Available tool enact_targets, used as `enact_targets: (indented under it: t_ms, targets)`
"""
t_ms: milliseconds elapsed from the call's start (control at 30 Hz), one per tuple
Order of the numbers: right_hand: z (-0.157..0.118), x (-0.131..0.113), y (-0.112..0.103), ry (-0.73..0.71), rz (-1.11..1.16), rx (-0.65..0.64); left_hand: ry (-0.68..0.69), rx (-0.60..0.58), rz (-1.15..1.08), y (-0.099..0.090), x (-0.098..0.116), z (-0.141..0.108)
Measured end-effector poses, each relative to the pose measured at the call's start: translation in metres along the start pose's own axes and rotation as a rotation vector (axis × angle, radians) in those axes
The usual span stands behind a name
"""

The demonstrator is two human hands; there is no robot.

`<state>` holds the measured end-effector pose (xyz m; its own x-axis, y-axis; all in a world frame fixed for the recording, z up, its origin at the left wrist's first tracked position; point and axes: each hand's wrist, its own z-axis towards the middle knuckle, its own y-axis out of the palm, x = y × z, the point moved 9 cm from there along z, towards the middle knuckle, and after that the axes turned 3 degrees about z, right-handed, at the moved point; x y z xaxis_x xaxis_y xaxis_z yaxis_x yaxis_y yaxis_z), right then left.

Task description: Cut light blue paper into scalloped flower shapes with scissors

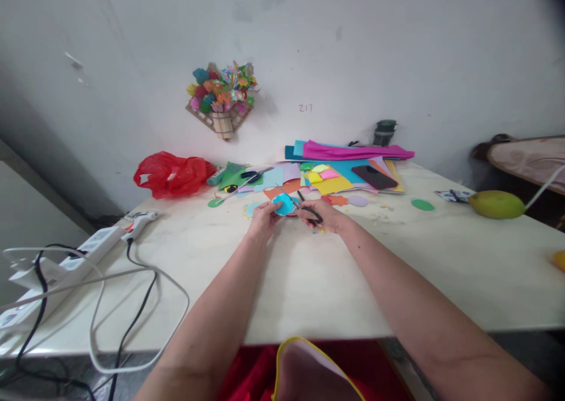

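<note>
Left hand [266, 217]: thumb and fingers pinched on blue paper [282, 202], a small piece with a scalloped edge, held above the middle of the table [304, 295]. Right hand [325, 214]: fingers closed around the handles of scissors [314, 215]; blades point left and far, at the paper's right side. Cannot tell whether the blades grip it.

Just right of the right hand: orange cutout [338, 201], then lilac oval [357, 201]. Green oval [422, 205] lies well apart, farther right, near the mango [497, 205].

Far side of the hands: coloured sheets, overlapping, with phone [375, 177] on their right part. Spare scissors [251, 176], dark-handled, lie far left of the blue paper. Red bag [170, 174] left of these. Power strip [95, 245] along the table's left side, cables [188, 298] looping nearer.
</note>
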<state>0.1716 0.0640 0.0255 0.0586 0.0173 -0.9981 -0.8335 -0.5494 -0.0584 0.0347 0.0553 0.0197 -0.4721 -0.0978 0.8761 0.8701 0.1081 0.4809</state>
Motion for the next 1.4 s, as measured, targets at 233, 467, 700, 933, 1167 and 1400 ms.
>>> enact_targets:
  t_ms: [233,467,700,933,1167,1400]
  targets:
    - [-0.0001,-0.0022,0.0007,-0.020,-0.005,0.026,0.043,0.016,-0.024,0.0006,0.0014,0.0008]
    - [-0.0002,-0.0029,0.0015,-0.028,-0.002,0.044,0.042,0.037,-0.018,-0.0011,-0.0005,0.0014]
    - [0.0019,-0.0019,0.0026,-0.051,0.004,0.063,0.028,0.046,-0.025,0.0022,-0.0019,-0.0008]
    - [0.0040,0.0002,0.0041,-0.064,0.022,0.064,0.025,0.072,-0.047,0.0030,-0.0032,-0.0029]
    - [0.0049,0.0014,0.0041,-0.059,0.036,0.058,0.014,0.096,-0.049,0.0021,-0.0047,-0.0027]
    - [0.0054,0.0026,0.0051,-0.048,0.036,0.067,0.021,0.088,-0.056,0.0016,-0.0051,-0.0014]
